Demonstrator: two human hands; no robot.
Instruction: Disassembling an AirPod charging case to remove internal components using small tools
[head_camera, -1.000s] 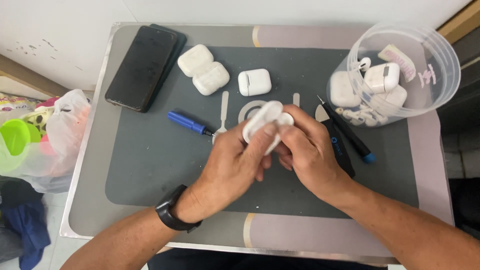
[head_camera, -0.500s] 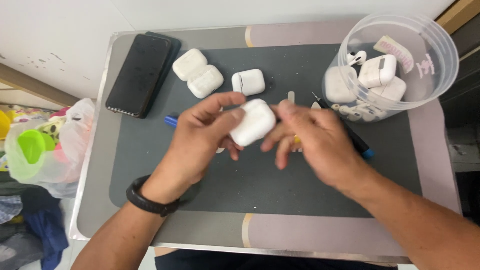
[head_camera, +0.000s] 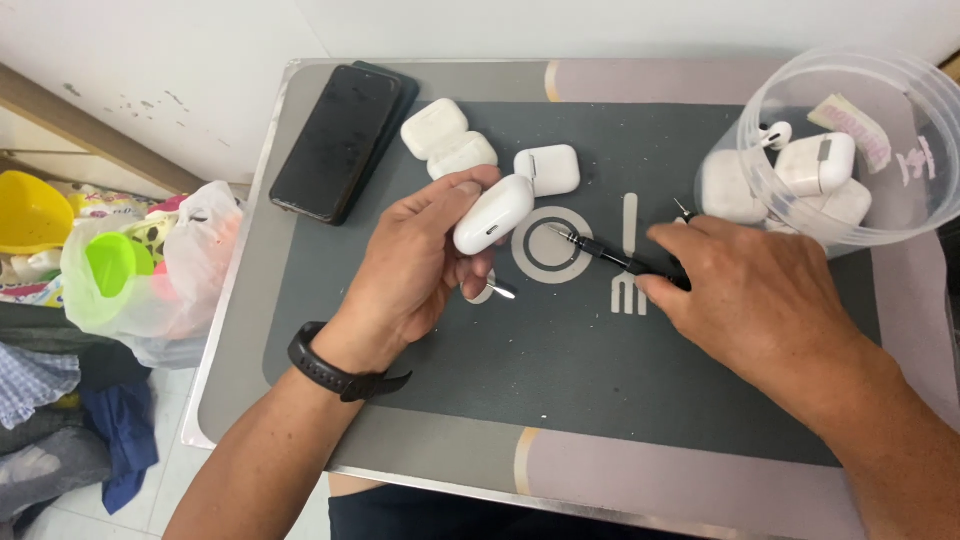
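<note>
Your left hand (head_camera: 415, 265): fingers pinching white case (head_camera: 493, 214), lifted above mat (head_camera: 560, 400), tilted. Thin metal tool (head_camera: 497, 290) pokes out under same fingers. Your right hand (head_camera: 745, 300): fingers curled over black screwdriver (head_camera: 600, 253), tip pointing toward case, shaft low over mat. Three more white cases (head_camera: 478, 155) lie on mat just beyond left hand. Black phone (head_camera: 336, 142) at counter's far left. Clear tub (head_camera: 900, 120) far right holds more cases. Black watch (head_camera: 325, 365) on left wrist.
</note>
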